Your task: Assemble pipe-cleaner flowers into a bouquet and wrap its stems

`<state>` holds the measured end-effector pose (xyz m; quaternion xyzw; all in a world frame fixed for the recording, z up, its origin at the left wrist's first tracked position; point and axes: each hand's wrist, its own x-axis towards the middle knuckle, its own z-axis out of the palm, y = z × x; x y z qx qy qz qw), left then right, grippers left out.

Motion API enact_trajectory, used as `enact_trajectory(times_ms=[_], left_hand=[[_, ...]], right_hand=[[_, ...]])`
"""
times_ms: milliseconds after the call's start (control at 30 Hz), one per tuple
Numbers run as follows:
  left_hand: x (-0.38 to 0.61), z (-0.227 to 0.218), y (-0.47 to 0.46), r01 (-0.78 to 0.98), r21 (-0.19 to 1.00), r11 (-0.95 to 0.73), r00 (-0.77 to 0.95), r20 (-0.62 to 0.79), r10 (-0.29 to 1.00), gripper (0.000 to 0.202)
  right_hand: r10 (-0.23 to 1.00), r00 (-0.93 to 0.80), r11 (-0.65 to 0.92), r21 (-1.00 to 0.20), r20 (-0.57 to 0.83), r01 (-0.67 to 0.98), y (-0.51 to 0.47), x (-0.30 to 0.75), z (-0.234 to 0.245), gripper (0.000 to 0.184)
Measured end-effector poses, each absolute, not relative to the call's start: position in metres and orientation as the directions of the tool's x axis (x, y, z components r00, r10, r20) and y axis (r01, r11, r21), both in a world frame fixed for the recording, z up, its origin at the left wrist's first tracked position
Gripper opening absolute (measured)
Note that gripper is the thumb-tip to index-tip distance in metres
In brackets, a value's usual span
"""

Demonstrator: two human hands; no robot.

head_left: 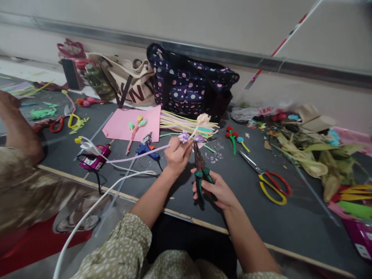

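Observation:
My left hand is closed on a bunch of pipe cleaner flowers. A cream flower stands up from it, and two purple flowers sit by the fingertips. A long lilac pipe cleaner trails leftward from the same hand. My right hand grips long-nose pliers with green and black handles. Their jaws point up beside my left fingertips, by the flower stems; whether they clamp a stem I cannot tell. Behind the left hand lies a bundle of pastel pipe cleaners.
A blue glue gun, a purple box with cords and pink paper lie left. Right are scissors, small red flowers and dried husks. Bags stand behind. Another person's arm is far left.

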<state>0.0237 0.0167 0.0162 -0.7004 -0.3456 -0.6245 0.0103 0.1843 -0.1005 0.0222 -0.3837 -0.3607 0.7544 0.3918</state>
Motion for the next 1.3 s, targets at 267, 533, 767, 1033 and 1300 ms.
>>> enact_trajectory(times_ms=[267, 533, 767, 1033, 1300], left_hand=[[0.0225, 0.0171, 0.016, 0.513, 0.435, -0.74, -0.037, 0.873, 0.487, 0.017], [0.0221, 0.0157, 0.0161, 0.53, 0.43, -0.731, -0.033, 0.872, 0.489, 0.017], [0.0217, 0.0181, 0.0139, 0.561, 0.366, -0.743, 0.012, 0.893, 0.449, 0.018], [0.0218, 0.0202, 0.0132, 0.551, 0.369, -0.749, 0.001, 0.897, 0.443, 0.017], [0.0227, 0.019, 0.0132, 0.543, 0.37, -0.754, -0.028, 0.905, 0.425, 0.015]], right_hand=[[0.866, -0.4, -0.438, -0.84, -0.298, -0.322, -0.1016, 0.1852, 0.0224, 0.05], [0.866, -0.411, -0.431, -0.842, -0.285, -0.324, -0.1012, 0.1859, 0.0213, 0.048], [0.87, -0.41, -0.42, -0.846, -0.272, -0.329, -0.1009, 0.1867, 0.0203, 0.048], [0.848, -0.497, -0.434, -0.781, -0.185, -0.45, -0.1018, 0.1853, 0.0158, 0.052], [0.825, -0.553, -0.492, -0.634, -0.121, -0.596, -0.1034, 0.179, 0.0169, 0.047]])
